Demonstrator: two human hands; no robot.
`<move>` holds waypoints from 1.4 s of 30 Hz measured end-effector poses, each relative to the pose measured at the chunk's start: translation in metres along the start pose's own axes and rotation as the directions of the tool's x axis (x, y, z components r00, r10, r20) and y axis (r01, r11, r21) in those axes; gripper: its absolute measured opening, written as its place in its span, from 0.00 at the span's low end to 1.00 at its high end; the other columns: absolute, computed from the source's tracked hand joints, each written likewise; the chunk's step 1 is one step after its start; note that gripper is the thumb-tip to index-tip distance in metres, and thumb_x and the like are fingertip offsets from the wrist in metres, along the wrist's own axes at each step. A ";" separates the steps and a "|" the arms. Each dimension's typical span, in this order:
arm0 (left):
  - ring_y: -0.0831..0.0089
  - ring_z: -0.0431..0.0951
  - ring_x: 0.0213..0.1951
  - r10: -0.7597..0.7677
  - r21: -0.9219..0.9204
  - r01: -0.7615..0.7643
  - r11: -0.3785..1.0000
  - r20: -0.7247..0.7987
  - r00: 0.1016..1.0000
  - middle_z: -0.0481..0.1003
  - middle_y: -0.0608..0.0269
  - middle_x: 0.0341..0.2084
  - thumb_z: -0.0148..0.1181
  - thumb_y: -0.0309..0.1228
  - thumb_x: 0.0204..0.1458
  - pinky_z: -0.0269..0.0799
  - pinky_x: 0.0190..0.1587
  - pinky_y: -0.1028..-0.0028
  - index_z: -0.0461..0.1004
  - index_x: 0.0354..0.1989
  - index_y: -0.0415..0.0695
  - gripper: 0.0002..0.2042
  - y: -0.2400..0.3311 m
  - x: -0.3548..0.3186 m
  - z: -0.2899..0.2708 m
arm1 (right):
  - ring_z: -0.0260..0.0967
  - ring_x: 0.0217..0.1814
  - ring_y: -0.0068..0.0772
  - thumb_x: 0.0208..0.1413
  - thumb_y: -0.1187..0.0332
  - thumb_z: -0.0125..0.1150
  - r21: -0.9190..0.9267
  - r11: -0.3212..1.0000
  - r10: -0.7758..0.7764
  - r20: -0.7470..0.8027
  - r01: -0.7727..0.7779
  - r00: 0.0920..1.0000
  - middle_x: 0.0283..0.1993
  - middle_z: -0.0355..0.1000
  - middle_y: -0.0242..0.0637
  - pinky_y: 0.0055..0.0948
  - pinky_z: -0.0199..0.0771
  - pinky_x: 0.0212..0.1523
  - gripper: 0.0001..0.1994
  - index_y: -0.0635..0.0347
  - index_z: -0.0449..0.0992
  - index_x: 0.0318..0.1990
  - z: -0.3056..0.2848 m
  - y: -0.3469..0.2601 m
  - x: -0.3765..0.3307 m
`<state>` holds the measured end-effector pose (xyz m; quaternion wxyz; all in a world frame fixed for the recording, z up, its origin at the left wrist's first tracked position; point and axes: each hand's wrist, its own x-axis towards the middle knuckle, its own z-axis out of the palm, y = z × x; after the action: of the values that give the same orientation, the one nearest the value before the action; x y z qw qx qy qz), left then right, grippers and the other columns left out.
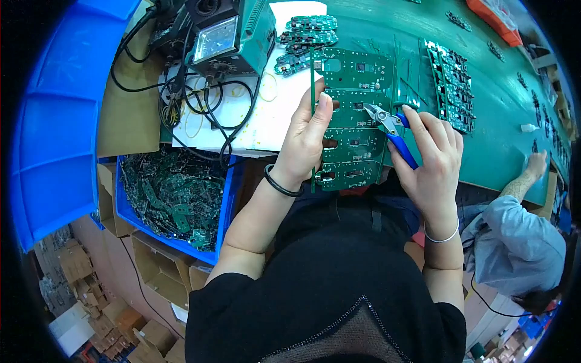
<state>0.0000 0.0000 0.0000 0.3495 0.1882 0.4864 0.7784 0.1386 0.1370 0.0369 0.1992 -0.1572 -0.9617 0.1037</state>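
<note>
Across the upper field, from 11 to 2 o'clock, runs the green worktop (502, 139). At 8 o'clock a blue bin (225, 213) holds scrap boards. At centre a green circuit panel (351, 121) is held upright, the left hand (305, 142) clamped on its left edge. At 3 o'clock of the panel the right hand (433, 151) is closed around blue-handled cutters (393, 130), whose tips touch the panel.

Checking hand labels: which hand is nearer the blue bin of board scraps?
Left. The left hand grips the circuit panel just right of the blue bin; the right hand, holding cutters, is farther right.
</note>
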 end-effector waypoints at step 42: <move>0.57 0.72 0.51 -0.123 -0.503 0.201 0.841 0.183 0.975 0.65 0.46 0.54 0.30 0.47 0.64 0.76 0.45 0.60 0.53 0.63 0.43 0.25 -0.003 0.015 -0.015 | 0.64 0.49 0.42 0.41 0.68 0.66 0.160 0.978 0.156 -0.149 -0.131 0.977 0.46 0.69 0.42 0.37 0.58 0.53 0.24 0.61 0.73 0.49 0.006 0.027 -0.009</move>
<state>-0.0192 0.0021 -0.0102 0.4859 0.1007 0.2463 0.8325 0.1506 0.1579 0.0212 0.2791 -0.2190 -0.9182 0.1764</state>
